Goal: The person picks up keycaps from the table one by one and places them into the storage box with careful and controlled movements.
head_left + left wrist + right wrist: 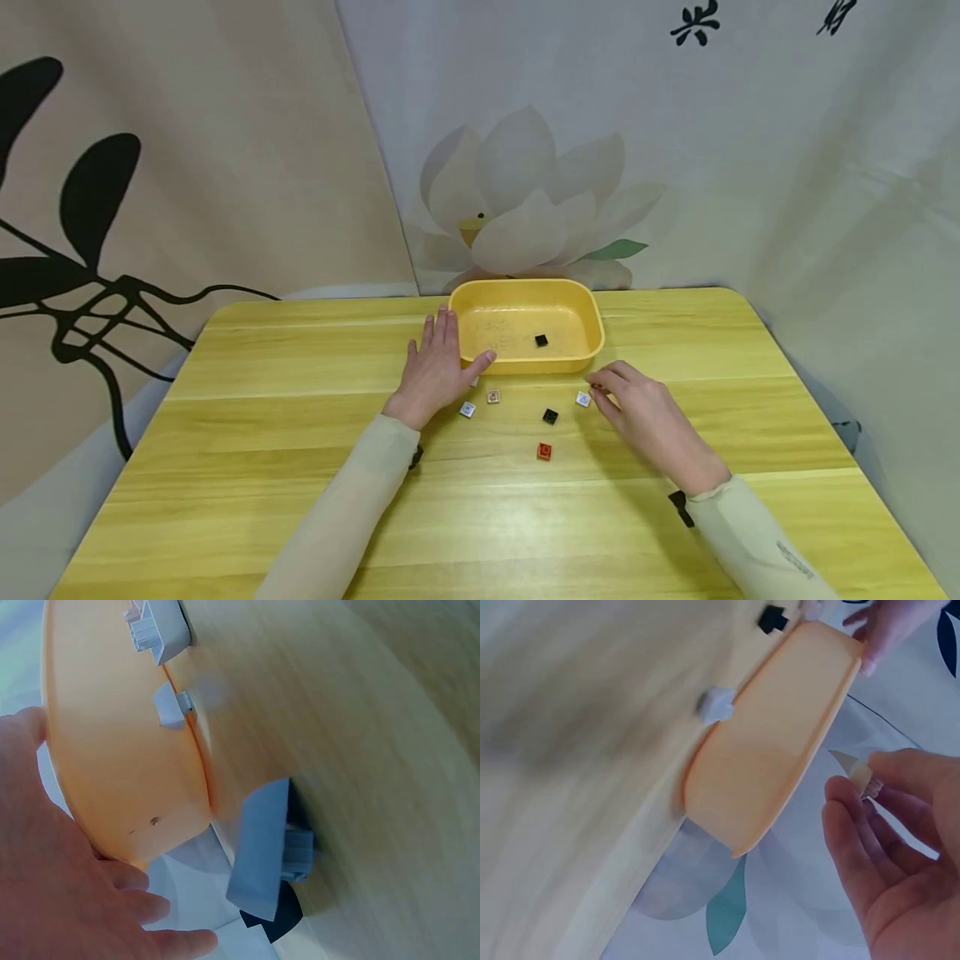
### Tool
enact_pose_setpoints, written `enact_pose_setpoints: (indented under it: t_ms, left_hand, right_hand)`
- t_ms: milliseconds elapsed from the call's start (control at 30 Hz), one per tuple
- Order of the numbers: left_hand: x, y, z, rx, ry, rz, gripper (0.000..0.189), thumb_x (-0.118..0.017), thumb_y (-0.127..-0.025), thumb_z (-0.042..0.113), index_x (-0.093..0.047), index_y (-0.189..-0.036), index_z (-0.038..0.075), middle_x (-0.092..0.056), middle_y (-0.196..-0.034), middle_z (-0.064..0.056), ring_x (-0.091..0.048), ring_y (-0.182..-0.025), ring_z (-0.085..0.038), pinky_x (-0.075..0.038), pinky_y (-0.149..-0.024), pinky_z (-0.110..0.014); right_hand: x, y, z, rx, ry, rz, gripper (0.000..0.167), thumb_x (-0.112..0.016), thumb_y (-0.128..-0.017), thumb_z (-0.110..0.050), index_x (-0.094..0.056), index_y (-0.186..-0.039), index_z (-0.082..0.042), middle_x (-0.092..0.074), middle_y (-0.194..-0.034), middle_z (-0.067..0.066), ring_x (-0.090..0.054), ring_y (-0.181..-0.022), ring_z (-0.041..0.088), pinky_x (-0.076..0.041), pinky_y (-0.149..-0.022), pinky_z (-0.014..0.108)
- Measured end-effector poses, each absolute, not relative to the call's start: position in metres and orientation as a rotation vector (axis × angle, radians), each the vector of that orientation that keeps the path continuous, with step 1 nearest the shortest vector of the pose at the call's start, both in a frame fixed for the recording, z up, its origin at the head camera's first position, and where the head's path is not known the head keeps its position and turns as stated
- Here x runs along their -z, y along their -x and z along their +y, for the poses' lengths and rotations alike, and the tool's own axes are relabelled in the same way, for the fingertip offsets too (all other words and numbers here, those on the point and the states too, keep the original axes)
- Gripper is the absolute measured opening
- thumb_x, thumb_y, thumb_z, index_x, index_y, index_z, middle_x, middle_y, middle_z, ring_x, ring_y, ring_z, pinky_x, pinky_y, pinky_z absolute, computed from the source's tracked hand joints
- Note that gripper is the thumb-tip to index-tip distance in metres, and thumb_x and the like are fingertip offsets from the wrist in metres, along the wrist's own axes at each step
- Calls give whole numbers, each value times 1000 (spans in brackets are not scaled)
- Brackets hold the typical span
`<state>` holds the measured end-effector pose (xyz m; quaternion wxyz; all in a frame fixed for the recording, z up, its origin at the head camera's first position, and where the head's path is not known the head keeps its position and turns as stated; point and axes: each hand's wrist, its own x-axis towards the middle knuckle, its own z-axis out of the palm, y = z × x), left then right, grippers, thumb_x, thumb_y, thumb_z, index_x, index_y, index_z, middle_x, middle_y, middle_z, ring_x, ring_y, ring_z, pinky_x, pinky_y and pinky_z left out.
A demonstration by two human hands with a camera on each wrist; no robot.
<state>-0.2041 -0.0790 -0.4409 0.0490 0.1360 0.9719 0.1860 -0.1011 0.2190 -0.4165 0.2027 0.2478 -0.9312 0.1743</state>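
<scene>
Left hand (433,367) is touching tray (532,367), fingers straight. Right hand (651,410) is pinching one pale cap (860,778) by tray's near-right corner. One black cap (541,340) is lying inside; six caps (492,397) are lying before it, one, half-hidden, apparently white.

Left hand (433,364) straight-fingered (right hand (643,408) curled)

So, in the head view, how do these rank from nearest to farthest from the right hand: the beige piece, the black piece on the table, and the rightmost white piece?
From the right hand:
1. Rightmost white piece: just left of the hand.
2. Black piece: on the table, farther left.
3. Beige piece: left of the black one.
</scene>
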Motion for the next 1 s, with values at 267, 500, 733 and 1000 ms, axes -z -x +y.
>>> enact_pose_setpoints:
  t_ms: [267, 500, 733, 1000]
  left_hand:
    - [440, 202, -82, -596, -421, 2956, 109, -39, -98, 77, -2, -164, -1, 3, -172, -18, 0, -158, -38, -15, -121, -65]
    - [441, 202, -81, -676, -458, 2972, 97, -34, -104, 68, -1, -165, 0, 4, -173, -16, 0, -158, -38, -14, -120, -69]
    - [443, 203, -79, -644, -443, 2975, 80, -28, -110, 53, -4, -164, -3, 3, -173, -17, -3, -158, -38, -15, -119, -70]
    - [445, 205, -79, -616, -436, 2984, 78, -31, -111, 48, -5, -164, -2, 1, -173, -17, -5, -158, -38, -16, -119, -70]
  right_hand:
    - [404, 127, 206, -563, -653, -2549, 13, -77, -92, -2, -76, -105, 1, -72, -99, 10, -71, -78, 21, -58, -63, 35]
    - [401, 152, 200, -598, -571, -2590, 18, -71, -97, -4, -74, -113, 3, -73, -102, 14, -71, -83, 25, -60, -70, 40]
    - [400, 174, 191, -587, -481, -2708, 18, -67, -101, -8, -74, -114, 3, -75, -104, 16, -72, -90, 27, -59, -79, 44]
    - [406, 197, 185, -536, -455, -2803, 18, -67, -101, -7, -75, -113, 4, -72, -109, 18, -70, -95, 31, -59, -80, 44]
